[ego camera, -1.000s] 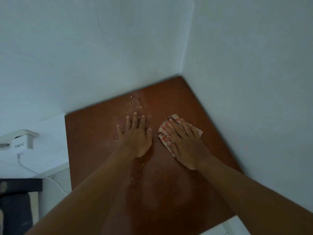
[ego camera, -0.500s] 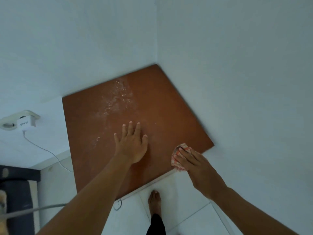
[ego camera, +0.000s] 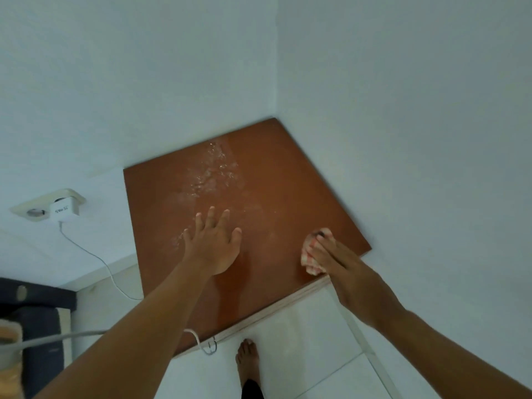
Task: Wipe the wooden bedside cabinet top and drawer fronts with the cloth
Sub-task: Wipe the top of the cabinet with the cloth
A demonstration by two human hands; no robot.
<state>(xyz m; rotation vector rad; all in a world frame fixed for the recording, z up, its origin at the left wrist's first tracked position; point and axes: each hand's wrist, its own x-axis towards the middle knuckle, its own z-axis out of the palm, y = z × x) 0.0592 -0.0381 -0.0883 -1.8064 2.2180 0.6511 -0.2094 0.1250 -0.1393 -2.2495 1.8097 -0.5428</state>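
Note:
The brown wooden cabinet top fills the room corner, seen from above. White specks and a wet smear lie across its far middle. My left hand rests flat on the top with fingers spread, holding nothing. My right hand presses a bunched red-and-white checked cloth onto the top near its front right corner. The drawer fronts are hidden below the pale front edge.
White walls meet behind and to the right of the cabinet. A wall socket with a white charger and its cable are at the left. A small metal hook hangs at the front edge. My bare foot stands on white floor tiles. Dark furniture sits at lower left.
My right hand has dragged the cloth from the middle of the top toward the front right corner. The view has pulled back, showing the front edge, floor and foot. My left hand stays flat.

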